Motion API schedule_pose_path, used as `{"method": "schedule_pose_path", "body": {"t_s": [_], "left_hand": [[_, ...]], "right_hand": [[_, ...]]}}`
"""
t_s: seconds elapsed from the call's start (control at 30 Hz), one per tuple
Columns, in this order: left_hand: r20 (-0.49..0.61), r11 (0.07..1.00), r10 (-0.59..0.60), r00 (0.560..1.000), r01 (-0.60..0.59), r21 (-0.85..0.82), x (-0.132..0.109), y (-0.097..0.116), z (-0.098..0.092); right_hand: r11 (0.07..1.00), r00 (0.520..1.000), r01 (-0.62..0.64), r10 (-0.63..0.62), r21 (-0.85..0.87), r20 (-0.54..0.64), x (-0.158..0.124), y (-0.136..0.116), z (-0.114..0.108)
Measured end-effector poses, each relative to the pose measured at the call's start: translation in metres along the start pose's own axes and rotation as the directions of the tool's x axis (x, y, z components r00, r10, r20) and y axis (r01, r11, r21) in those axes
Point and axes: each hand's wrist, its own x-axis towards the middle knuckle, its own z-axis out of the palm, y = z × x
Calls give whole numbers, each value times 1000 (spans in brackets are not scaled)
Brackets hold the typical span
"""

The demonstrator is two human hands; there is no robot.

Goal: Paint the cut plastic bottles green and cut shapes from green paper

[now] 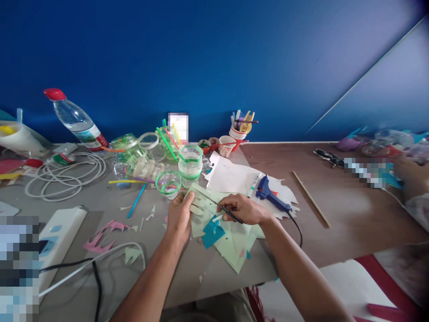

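A piece of pale green paper [197,199] with strips cut along its side is pinched in my left hand [181,212], thumb on top. My right hand [239,208] is closed round a slim dark tool [233,214], whose thin end reaches towards the paper; its exact kind is hard to make out. Beneath both hands lie more pale green sheets [231,252] and a blue paper scrap [213,232]. Just beyond my left hand is a clear cup with a green rim [168,183].
A blue glue gun [271,194] rests on white paper [231,172] at right, near a wooden stick [311,199]. Clear containers [190,161], a tilted bottle [80,120], a coiled white cable [67,176] and a power strip [63,232] occupy the left. Another person's hand [410,172] is far right.
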Motion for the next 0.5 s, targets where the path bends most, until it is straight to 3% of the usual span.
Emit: {"method": "schedule_pose_path", "body": {"t_s": [0.5], "left_hand": [[-10,1000,-8,1000,8,28,-1,2,0]], "right_hand": [[994,995,85,-88,-68,-38,0,2,-3]]}}
